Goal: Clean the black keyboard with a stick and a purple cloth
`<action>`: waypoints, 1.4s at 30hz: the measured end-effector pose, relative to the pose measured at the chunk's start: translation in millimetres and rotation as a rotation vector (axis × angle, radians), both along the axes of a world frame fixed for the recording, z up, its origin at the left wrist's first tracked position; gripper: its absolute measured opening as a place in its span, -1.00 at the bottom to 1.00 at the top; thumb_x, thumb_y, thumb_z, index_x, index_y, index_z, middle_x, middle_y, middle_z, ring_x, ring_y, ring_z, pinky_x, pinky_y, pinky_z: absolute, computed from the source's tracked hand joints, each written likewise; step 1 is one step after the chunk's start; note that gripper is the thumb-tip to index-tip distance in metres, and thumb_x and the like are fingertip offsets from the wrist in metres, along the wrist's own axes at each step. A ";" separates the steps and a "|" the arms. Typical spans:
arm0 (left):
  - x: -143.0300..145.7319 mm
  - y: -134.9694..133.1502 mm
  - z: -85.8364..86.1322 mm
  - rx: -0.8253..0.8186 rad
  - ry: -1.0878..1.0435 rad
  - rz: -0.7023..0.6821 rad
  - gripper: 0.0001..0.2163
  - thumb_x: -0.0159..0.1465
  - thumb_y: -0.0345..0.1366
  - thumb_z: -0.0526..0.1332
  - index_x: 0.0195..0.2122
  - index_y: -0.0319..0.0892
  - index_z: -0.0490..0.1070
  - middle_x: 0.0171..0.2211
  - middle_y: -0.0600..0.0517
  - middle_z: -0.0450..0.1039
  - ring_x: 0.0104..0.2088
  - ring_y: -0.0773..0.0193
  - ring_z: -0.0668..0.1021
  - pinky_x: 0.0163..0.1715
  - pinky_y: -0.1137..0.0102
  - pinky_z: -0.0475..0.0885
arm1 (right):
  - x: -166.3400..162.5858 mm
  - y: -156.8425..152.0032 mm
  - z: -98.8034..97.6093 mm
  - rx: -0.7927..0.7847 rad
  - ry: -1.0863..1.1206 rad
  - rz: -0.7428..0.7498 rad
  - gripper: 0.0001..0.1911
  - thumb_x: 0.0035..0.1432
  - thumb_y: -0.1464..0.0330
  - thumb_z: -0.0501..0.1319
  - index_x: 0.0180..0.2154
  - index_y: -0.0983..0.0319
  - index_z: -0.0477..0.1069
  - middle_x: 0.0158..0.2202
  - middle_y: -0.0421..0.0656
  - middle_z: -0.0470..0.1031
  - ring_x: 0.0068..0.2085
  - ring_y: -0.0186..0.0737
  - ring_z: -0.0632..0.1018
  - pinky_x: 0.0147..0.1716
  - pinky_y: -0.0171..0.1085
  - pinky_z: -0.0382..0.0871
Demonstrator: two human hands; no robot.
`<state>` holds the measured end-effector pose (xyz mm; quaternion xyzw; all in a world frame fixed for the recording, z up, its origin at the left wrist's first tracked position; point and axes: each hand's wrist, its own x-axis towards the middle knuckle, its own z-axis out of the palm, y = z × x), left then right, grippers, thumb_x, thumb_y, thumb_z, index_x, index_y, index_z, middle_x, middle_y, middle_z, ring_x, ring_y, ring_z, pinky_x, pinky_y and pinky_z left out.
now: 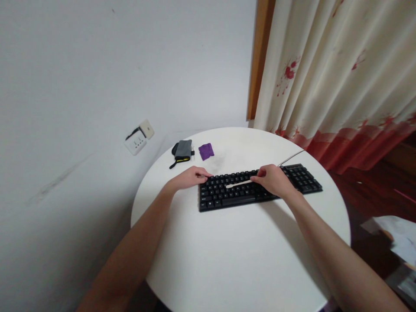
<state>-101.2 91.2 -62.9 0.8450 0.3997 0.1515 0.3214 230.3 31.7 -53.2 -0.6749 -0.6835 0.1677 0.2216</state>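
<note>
A black keyboard (247,190) lies across the middle of a round white table (240,260), its grey cable (290,157) running off the back. My left hand (190,177) rests closed on the keyboard's top left corner, gripping its edge. My right hand (274,179) sits over the keys right of centre, fingers pinched on a thin white stick-like tool (238,184) that lies along the key rows and points left.
A small grey and black pouch (182,151) and a folded purple cloth (206,151) lie at the table's far left. A wall socket (139,138) is on the white wall. A floral curtain (334,78) hangs at right above dark floor with papers (394,238).
</note>
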 end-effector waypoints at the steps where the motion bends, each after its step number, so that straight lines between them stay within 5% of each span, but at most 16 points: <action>1: -2.4 1.1 0.3 0.004 0.007 0.017 -0.72 0.21 -0.26 0.18 -0.11 -0.17 0.58 -0.18 -0.05 0.57 -0.18 0.20 0.54 -0.12 0.36 0.39 | -4.0 -1.3 0.4 0.006 -0.006 0.011 -0.72 0.02 0.11 0.30 -0.49 0.20 0.51 -0.47 -0.09 0.53 -0.40 -0.19 0.50 -0.40 -0.27 0.24; 5: -8.4 4.7 -0.4 0.007 0.004 0.045 -0.71 0.19 -0.28 0.18 -0.12 -0.19 0.59 -0.15 -0.05 0.58 -0.15 0.18 0.55 -0.08 0.34 0.38 | -6.9 -2.4 0.2 0.008 -0.030 0.001 -0.71 0.03 0.11 0.29 -0.47 0.20 0.52 -0.44 -0.08 0.54 -0.40 -0.19 0.50 -0.42 -0.27 0.21; 14: -6.7 2.8 1.5 -0.016 -0.015 0.054 -0.72 0.18 -0.27 0.19 -0.14 -0.18 0.59 -0.15 -0.04 0.58 -0.14 0.16 0.55 -0.06 0.31 0.39 | 44.1 16.3 -5.7 -0.016 0.002 -0.052 -0.73 -0.06 0.12 0.32 -0.53 0.20 0.50 -0.54 -0.14 0.50 -0.49 -0.23 0.46 -0.46 -0.26 0.23; 27: -8.8 5.0 -1.8 -0.011 -0.019 0.049 -0.72 0.20 -0.25 0.18 -0.13 -0.17 0.59 -0.14 -0.04 0.58 -0.13 0.17 0.55 -0.04 0.33 0.38 | -11.1 -3.2 -4.4 0.024 -0.071 -0.009 -0.70 0.04 0.09 0.29 -0.47 0.19 0.51 -0.44 -0.08 0.54 -0.39 -0.17 0.49 -0.44 -0.27 0.18; 42: -10.5 5.7 -2.6 -0.005 -0.032 0.041 -0.74 0.18 -0.27 0.19 -0.16 -0.16 0.60 -0.15 -0.04 0.59 -0.13 0.18 0.56 -0.04 0.31 0.39 | 68.6 17.2 -1.3 -0.033 -0.035 -0.148 -0.82 -0.07 0.23 0.35 -0.51 0.22 0.52 -0.56 -0.13 0.50 -0.48 -0.22 0.48 -0.45 -0.27 0.25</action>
